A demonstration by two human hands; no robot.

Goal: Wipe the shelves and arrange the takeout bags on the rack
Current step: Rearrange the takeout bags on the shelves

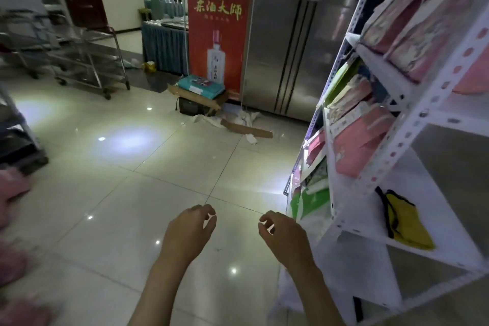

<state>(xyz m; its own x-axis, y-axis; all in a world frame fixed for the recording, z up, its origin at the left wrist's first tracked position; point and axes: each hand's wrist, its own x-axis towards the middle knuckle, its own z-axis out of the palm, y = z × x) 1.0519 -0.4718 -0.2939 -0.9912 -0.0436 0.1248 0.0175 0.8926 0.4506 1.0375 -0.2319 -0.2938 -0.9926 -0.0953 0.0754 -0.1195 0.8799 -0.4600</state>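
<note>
Floor (pixel 137 193): pale glossy tiles with lamp glare, filling the middle of the frame.
Hands: left hand (pixel 189 233) and right hand (pixel 284 238) at bottom centre, fingers loosely curled, both holding nothing.
Rack (pixel 407 156): white, along the right edge, just right of the right hand, top cut off.
Bags: pink bags (pixel 357 140) and a green bag (pixel 309 204) on the shelves, blurred; print unreadable. A yellow bag (pixel 407 222) lies on a low shelf.
Left edge: pink blurs (pixel 13 188), cannot tell what.
Banner (pixel 218 24): red, top centre, reads 茶油大师, bottle pictured.
Fridge (pixel 296 47): steel, beside banner; logo illegible.
</note>
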